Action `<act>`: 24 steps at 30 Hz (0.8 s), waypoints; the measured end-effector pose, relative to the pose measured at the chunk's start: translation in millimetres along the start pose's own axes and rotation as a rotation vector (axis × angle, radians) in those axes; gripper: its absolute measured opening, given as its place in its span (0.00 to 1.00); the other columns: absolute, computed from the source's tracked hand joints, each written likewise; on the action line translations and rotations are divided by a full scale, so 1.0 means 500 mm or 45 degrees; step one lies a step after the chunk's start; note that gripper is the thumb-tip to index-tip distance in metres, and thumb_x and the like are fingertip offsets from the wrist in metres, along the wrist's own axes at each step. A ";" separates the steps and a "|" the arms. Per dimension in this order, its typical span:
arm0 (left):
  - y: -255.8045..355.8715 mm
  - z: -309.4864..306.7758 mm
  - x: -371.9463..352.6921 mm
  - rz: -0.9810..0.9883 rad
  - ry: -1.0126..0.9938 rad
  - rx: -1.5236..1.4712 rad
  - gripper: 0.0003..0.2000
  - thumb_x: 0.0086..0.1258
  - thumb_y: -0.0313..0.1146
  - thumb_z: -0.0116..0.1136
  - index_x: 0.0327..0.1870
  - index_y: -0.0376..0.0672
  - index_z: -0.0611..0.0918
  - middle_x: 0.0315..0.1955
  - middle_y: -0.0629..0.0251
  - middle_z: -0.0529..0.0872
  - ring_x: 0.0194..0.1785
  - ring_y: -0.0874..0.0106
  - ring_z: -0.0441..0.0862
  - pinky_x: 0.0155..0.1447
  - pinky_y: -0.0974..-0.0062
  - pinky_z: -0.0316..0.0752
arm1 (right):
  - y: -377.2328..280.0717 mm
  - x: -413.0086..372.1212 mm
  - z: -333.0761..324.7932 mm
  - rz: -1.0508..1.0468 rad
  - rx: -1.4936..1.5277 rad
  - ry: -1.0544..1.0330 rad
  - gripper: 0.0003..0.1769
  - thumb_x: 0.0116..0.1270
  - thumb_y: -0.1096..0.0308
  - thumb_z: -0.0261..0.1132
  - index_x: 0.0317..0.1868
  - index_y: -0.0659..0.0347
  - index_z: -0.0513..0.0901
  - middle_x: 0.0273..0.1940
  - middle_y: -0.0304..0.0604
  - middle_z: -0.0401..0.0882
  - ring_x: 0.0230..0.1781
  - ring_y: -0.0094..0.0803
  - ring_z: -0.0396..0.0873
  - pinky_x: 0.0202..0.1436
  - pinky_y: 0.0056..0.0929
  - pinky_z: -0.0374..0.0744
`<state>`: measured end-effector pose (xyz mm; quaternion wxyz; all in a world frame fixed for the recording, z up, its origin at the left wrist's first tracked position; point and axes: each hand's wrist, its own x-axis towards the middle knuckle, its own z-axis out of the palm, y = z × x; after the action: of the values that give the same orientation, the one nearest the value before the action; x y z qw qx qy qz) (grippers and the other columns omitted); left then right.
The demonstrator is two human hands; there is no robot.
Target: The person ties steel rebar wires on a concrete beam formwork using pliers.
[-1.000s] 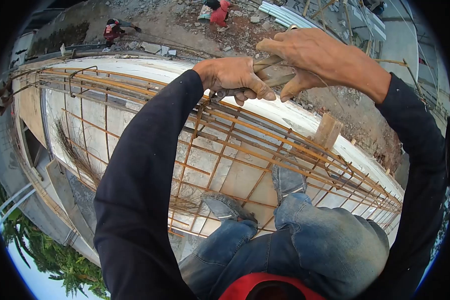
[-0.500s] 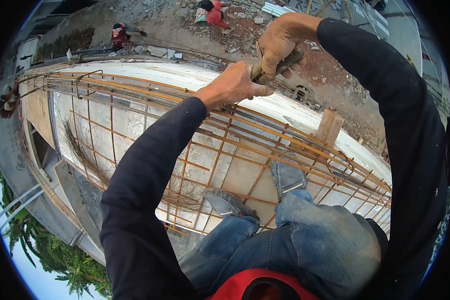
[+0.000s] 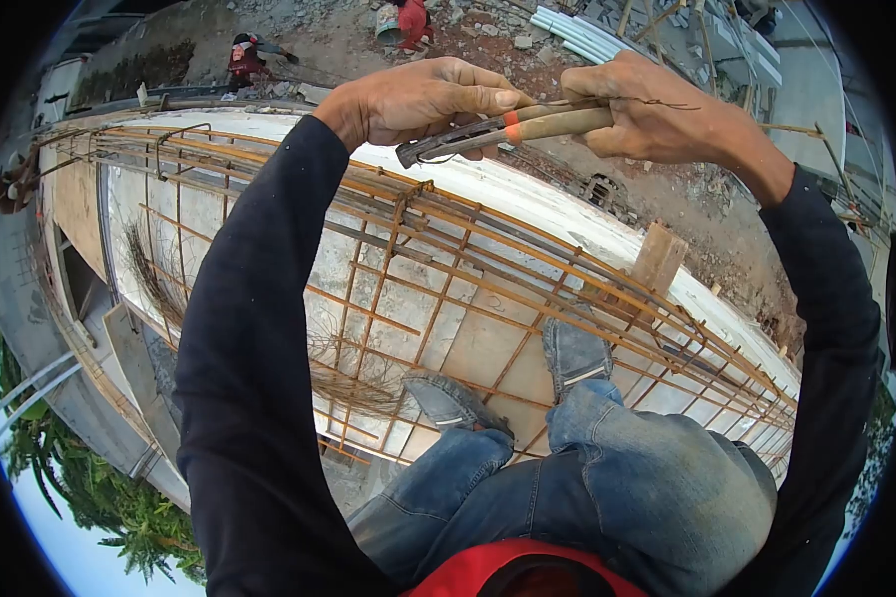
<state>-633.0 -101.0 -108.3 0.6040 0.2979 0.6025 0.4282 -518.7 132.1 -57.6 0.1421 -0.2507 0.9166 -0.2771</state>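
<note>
My right hand (image 3: 652,109) is closed around the tan-sleeved handles of a pair of pincers (image 3: 558,123). The dark jaws point left, and an orange band rings one handle. My left hand (image 3: 418,101) is closed beside the jaws, thumb and forefinger pinching thin tie wire (image 3: 664,102) that runs along the pincers and sticks out past my right hand. Its other fingers are partly hidden behind the tool. Below both hands lies a long cage of rusty rebar (image 3: 448,223), with a bent stirrup (image 3: 398,214) around its bars.
My shoes (image 3: 456,403) stand on pale panels under a rebar grid (image 3: 423,289). Loose wire bundles (image 3: 353,386) lie on the grid. A wooden block (image 3: 658,257) rises by the white edge (image 3: 567,199), with a drop beyond. Two people in red (image 3: 244,60) are on the rubble below.
Both hands have moved apart and up from the cage, the left going left and the right going right. The pincers have swung round and show more fully, jaws to the left.
</note>
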 end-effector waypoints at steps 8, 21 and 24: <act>0.023 -0.026 -0.046 0.058 0.198 0.137 0.14 0.73 0.46 0.59 0.38 0.44 0.81 0.23 0.69 0.82 0.25 0.83 0.82 0.28 0.88 0.77 | -0.018 -0.004 0.043 0.052 0.276 0.029 0.14 0.60 0.60 0.65 0.33 0.65 0.78 0.30 0.44 0.74 0.41 0.42 0.77 0.43 0.41 0.74; 0.038 -0.058 -0.116 0.175 1.178 0.190 0.13 0.81 0.39 0.47 0.43 0.37 0.75 0.23 0.70 0.77 0.25 0.79 0.79 0.28 0.80 0.78 | -0.012 -0.033 0.107 0.042 0.490 0.189 0.12 0.65 0.56 0.64 0.36 0.57 0.82 0.31 0.40 0.76 0.62 0.44 0.69 0.71 0.60 0.55; -0.044 -0.106 -0.152 0.214 1.654 -0.272 0.13 0.80 0.38 0.50 0.45 0.35 0.75 0.24 0.71 0.77 0.22 0.79 0.78 0.27 0.82 0.76 | 0.014 -0.038 0.114 0.071 0.326 0.289 0.09 0.63 0.60 0.65 0.39 0.56 0.82 0.36 0.39 0.78 0.63 0.44 0.70 0.75 0.59 0.51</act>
<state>-674.5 -186.0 -96.9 0.1088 -0.0365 0.7731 0.6238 -482.8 122.5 -105.2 0.0760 -0.1722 0.8905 -0.4142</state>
